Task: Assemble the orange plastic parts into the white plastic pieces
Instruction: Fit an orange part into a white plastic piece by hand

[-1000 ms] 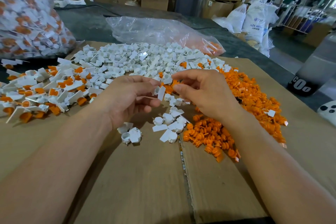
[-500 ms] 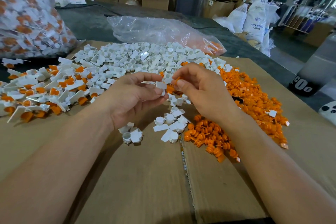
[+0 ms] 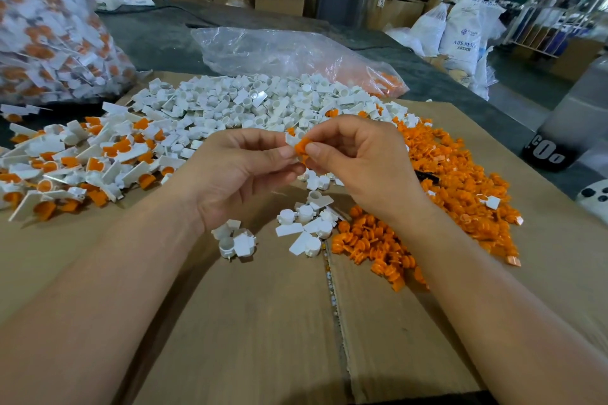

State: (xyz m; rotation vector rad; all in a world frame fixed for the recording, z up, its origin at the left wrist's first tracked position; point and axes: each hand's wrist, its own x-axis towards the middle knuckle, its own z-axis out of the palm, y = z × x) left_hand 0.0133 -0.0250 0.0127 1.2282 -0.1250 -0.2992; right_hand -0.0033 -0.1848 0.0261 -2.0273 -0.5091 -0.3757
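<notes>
The orange part [image 3: 302, 145] sat between the two hands above the middle of the cardboard [image 3: 263, 322], pressed against a white piece [image 3: 291, 139] whose edge showed just behind it. The left hand [image 3: 240, 171] pinched the white piece between thumb and fingertips. The right hand [image 3: 358, 161] had thumb and forefinger closed on the orange part. Whether the part was fully seated could not be told, since the fingers covered the joint and most of the white piece. Judged from the layout, the job looked partly done: a heap of joined white-and-orange pieces [image 3: 82, 158] lay to the left, and a full bag [image 3: 49, 26] of what seemed the same stood beyond it. Much was left, though: a pile of loose white pieces [image 3: 250, 105] lay behind the hands and a pile of loose orange parts [image 3: 454, 181] to the right, with a few white pieces [image 3: 306, 223] just below the hands. A clear plastic bag [image 3: 279, 52] behind the white pile held something orange, too blurred to name
</notes>
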